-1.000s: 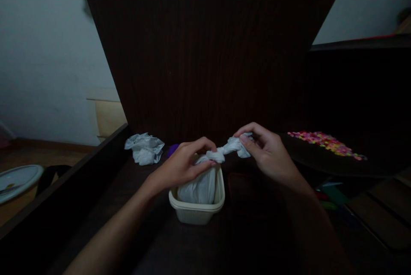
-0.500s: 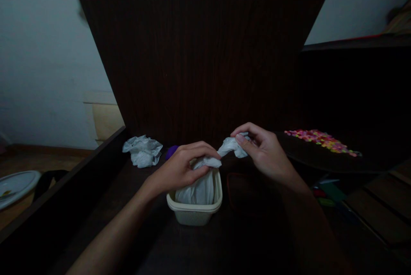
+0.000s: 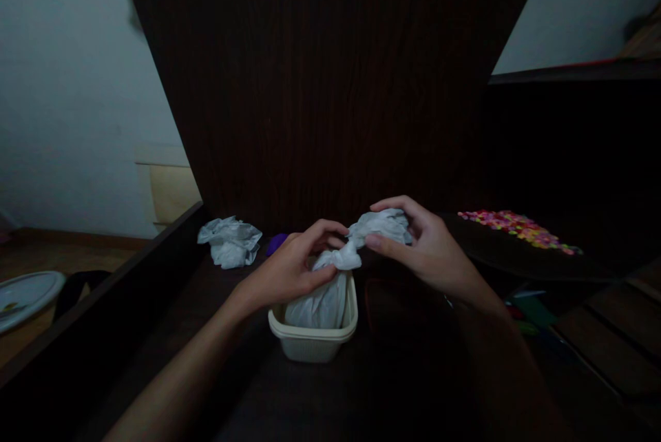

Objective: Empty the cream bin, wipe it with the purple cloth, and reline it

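Observation:
A white plastic bag (image 3: 319, 303) bulges inside a cream basket (image 3: 312, 345), its neck twisted into a knot above the rim. My left hand (image 3: 299, 266) curls around the knot from the left, thumb and fingers against the plastic. To the right, my right hand (image 3: 418, 239) has its thumb and fingers around the loose, crumpled top of the same bag, just above and right of the basket.
Another crumpled plastic bag (image 3: 229, 242) lies at the left, beside a purple object (image 3: 277, 244). Pink and yellow small pieces (image 3: 519, 228) are at the right. A raised dark edge (image 3: 124, 283) runs along the left, with a white lid-like object (image 3: 28, 297) beyond it.
The bag's top in my right hand has spread out wider, and the knot shows more clearly between my hands. My left hand's fingers have lifted and bent slightly.

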A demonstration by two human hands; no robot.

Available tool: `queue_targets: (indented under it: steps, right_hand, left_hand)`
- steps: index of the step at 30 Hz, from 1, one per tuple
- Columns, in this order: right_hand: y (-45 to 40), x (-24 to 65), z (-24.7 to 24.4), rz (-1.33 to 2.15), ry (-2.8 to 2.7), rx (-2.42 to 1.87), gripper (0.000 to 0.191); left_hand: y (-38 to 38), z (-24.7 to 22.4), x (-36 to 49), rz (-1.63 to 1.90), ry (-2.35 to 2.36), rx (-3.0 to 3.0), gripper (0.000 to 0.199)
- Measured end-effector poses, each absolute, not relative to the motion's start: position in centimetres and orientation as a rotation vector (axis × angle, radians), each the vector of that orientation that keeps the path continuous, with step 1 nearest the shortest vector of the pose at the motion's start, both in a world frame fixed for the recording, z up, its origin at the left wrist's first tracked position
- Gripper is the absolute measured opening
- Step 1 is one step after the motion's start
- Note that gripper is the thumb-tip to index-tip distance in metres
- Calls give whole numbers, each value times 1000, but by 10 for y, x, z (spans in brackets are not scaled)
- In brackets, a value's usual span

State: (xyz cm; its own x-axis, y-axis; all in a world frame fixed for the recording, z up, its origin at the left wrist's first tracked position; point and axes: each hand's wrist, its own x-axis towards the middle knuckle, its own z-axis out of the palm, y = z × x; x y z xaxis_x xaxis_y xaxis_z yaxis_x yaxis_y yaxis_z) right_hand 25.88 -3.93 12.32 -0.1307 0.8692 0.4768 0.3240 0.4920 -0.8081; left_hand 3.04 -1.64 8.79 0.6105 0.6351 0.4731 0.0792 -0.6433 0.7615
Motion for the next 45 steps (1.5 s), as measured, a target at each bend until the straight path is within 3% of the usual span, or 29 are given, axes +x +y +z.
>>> queue_targets:
  steps: [3, 7, 11, 15, 20, 23, 28, 45]
  right_hand:
    - [-39, 260, 123, 564, -1716, -1045, 38]
    - [-36, 264, 125, 527, -1621, -1090, 23]
    - [-31, 264, 123, 624, -1506, -1083, 23]
    - [-29, 255, 118, 755, -1405, -1056, 27]
    - [-35, 246, 118, 995, -1445, -912, 27]
    - [-38, 245, 119, 1141, -1513, -891, 37]
    - [-38, 246, 120, 1179, -1545, -917, 22]
    - [-33, 234, 117, 1201, -1238, -879, 21]
  left_hand:
    - [-16, 89, 29, 967, 575, 2131, 36]
    - [-14, 90, 25, 898, 675, 2302, 5]
    - [-13, 91, 22, 862, 692, 2386, 12]
    - [-18, 97, 24, 895, 737, 2339, 3]
    - [-21, 100, 29, 1004, 743, 2280, 28]
    - [-19, 96, 30, 1057, 791, 2253, 28]
    - [-18, 91, 29, 987, 730, 2189, 32]
    - [-19, 99, 25, 943, 615, 2320, 12]
